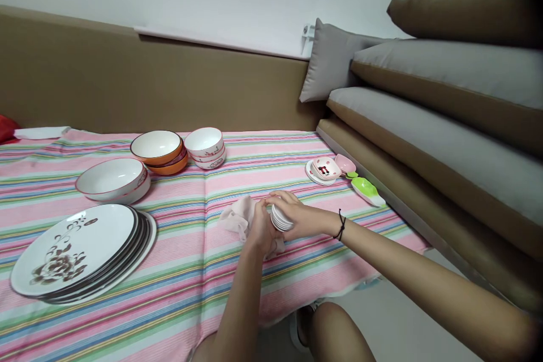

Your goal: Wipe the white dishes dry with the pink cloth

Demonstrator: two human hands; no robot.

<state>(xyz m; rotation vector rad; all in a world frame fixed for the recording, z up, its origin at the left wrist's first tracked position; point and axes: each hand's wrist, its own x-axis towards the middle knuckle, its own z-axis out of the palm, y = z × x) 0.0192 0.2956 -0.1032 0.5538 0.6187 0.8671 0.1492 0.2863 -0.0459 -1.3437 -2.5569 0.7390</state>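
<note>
Both hands are wrapped round a small stack of nested white pieces (280,219), whose rims show as thin layers; they look like little dishes. My left hand (259,232) closes on the stack from the left. On the other side, my right hand (302,216), with a black cord at its wrist, curls over the top and right of it. The palms hide part of the stack, so its exact kind is unclear. A crumpled pale cloth (237,216) lies on the striped cover, just behind and under my left hand.
Flowered oval plates (72,254) are piled at left. Behind them stand white bowls (111,178), orange bowls (158,147) and smaller bowls (206,144). Small cat-print dishes (326,168) and a green spoon-shaped dish (365,188) lie at right. Stacked cushions (424,141) border the right side.
</note>
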